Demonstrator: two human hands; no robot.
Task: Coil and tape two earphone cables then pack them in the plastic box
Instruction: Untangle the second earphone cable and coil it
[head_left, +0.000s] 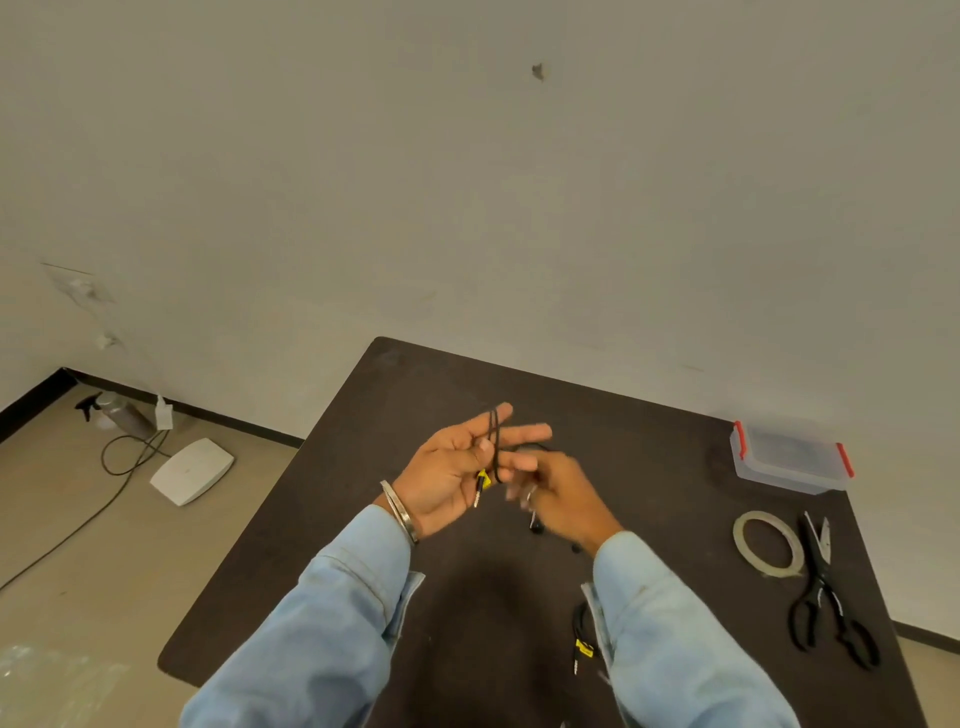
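Your left hand (451, 470) is palm-up above the dark brown worktop (649, 467), fingers spread, with a thin black earphone cable (496, 441) looped around them. Its plug with the yellow tag (483, 480) hangs at the palm. Left grip: splayed as a winding form, thumb pressing the cable against the fingers.

Your right hand (553, 491) sits just beside the left, blurred. The cable runs into it, so it looks pinched on the cable, but the exact finger contact is not clear. One black earbud (536, 527) dangles below that hand; a second dark bud shows near the right cuff.

Count of cables: two. The second black earphone cable with a yellow tag (582, 642) lies on the worktop at the near edge, partly under your right pale-blue sleeve (675, 639).

Right side of the worktop, one of each:
- clear plastic box with red clips (789, 457), lid on, at the far right corner
- translucent tape roll (768, 542), lying flat, nearer you than the box
- black-handled scissors (826, 592), blades apart, touching the tape roll's right edge

One metal bangle (400, 512) on your left wrist.
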